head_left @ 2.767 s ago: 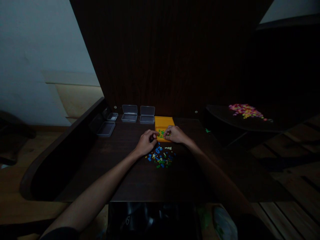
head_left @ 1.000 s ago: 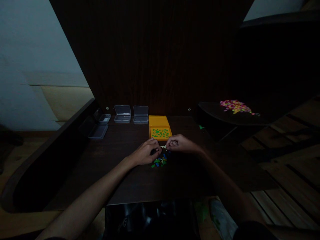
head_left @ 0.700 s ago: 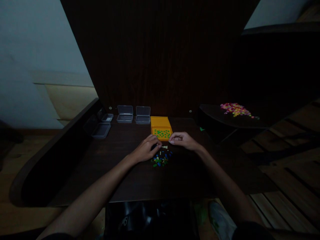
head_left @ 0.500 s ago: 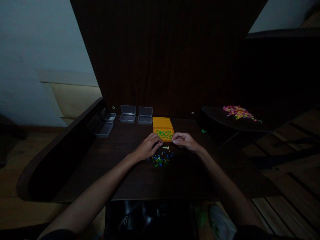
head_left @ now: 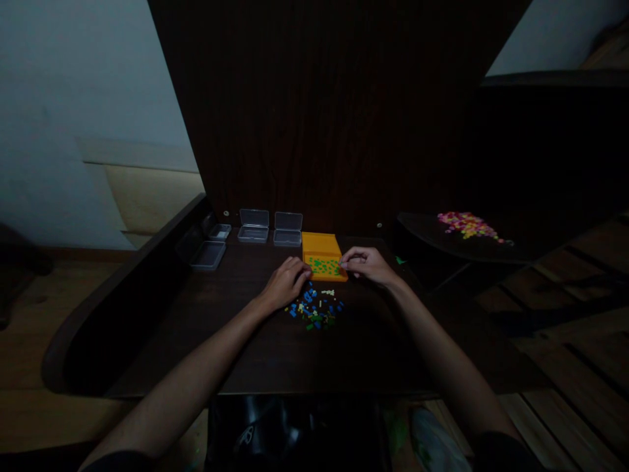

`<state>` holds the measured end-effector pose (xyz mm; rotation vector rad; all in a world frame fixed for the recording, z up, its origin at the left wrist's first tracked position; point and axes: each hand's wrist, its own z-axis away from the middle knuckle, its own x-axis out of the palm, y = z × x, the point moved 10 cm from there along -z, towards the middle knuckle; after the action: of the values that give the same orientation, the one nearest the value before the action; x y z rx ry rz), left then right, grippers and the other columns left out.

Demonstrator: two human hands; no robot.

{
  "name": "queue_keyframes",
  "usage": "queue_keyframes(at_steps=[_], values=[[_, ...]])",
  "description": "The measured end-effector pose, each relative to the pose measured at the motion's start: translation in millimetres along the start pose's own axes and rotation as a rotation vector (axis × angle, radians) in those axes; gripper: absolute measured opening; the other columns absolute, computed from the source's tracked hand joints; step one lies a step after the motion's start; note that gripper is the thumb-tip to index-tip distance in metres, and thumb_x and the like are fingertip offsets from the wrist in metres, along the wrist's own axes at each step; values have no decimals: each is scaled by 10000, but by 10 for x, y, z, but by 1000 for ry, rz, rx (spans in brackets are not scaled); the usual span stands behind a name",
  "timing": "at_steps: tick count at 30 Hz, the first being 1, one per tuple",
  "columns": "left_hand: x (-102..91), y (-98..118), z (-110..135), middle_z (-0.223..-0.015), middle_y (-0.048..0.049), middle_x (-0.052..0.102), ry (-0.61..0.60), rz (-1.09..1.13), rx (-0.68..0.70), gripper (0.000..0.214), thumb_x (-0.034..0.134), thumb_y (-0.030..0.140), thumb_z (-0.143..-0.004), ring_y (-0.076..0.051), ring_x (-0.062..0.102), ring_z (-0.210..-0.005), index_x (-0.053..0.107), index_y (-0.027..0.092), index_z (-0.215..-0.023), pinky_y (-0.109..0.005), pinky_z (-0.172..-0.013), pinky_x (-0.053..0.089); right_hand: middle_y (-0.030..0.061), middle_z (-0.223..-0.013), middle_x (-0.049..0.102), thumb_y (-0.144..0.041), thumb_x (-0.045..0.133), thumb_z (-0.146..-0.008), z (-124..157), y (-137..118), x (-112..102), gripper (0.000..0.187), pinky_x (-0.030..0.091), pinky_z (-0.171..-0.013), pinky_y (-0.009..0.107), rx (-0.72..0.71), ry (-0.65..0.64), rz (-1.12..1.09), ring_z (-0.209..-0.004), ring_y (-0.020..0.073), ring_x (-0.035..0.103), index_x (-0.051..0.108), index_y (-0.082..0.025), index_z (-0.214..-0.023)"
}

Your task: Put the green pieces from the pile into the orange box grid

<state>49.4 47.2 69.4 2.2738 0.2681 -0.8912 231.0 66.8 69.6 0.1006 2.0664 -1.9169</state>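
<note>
An open yellow box (head_left: 322, 242) lies on the dark wooden surface, its lid tipped back. Many small green pieces (head_left: 325, 266) are spread over its inside. My left hand (head_left: 287, 280) rests at the box's left front corner, thumb and fingers closed about the edge. My right hand (head_left: 369, 265) is pinched at the right side of the box, the fingertips just over its rim; whatever is between them is too small to make out. Nearer to me lies a loose pile of small blue, green, yellow and cream pieces (head_left: 317, 311).
Two open clear plastic cases (head_left: 253, 235) stand left of the yellow box along the back panel. Another open clear case (head_left: 209, 255) and a smaller one (head_left: 221, 231) sit by the left side wall. Pink and yellow bits (head_left: 469, 226) are heaped on a dark ledge at right.
My left hand has shifted slightly left and down, uncovering more blue pieces. My right hand has risen from the front right corner along the box's right side. The view has tilted slightly.
</note>
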Motion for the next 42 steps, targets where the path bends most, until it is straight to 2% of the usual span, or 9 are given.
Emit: queue_keyframes(at_steps=[5,9,14,19,26,37,42], values=[[13,24,-5,-899,-54,619,-10,-6,5,163,450,259,-958,-204,553,-895,595,189,-929,-347,-826,454,-47,-509,542,-307,747,-613,-176,52,69,232,325,-463,203,-41,-34,104,-458,73,438,650,-126,-722],[20,24,0,-898,-53,617,-14,-17,3,166,450,265,-960,-205,550,-899,596,193,-932,-346,-829,456,-33,-540,563,-277,700,-656,-314,100,80,201,332,-481,208,-99,-27,294,-477,79,432,695,-110,-768],[40,6,13,-905,-55,619,-23,-12,10,175,443,265,-964,-205,548,-899,601,190,-945,-348,-828,459,24,-677,675,-182,638,-716,-408,105,122,153,367,-537,211,-185,-30,628,-561,106,515,746,-122,-805],[53,-11,10,-914,-57,620,-32,-18,11,178,439,260,-966,-203,541,-903,602,191,-949,-343,-826,461,44,-787,713,-138,643,-726,-433,107,217,136,413,-602,211,-236,-67,778,-623,119,574,763,-152,-790],[52,-10,10,-904,-51,620,-31,-17,2,170,450,257,-960,-201,548,-907,606,196,-932,-342,-833,463,45,-788,704,-102,650,-707,-504,164,213,144,437,-636,203,-217,-18,862,-674,126,605,768,-151,-775],[65,-26,10,-913,-56,621,-46,-8,-8,189,437,270,-964,-205,547,-919,609,196,-935,-345,-839,464,37,-769,738,-100,638,-706,-647,249,174,159,448,-610,188,-85,-42,869,-676,134,642,775,-148,-772],[65,-20,9,-913,-59,620,-52,-3,-7,188,439,270,-961,-207,546,-907,610,197,-937,-358,-838,461,36,-761,735,-85,639,-698,-646,219,181,162,454,-614,199,-124,-36,862,-671,139,640,774,-153,-756]])
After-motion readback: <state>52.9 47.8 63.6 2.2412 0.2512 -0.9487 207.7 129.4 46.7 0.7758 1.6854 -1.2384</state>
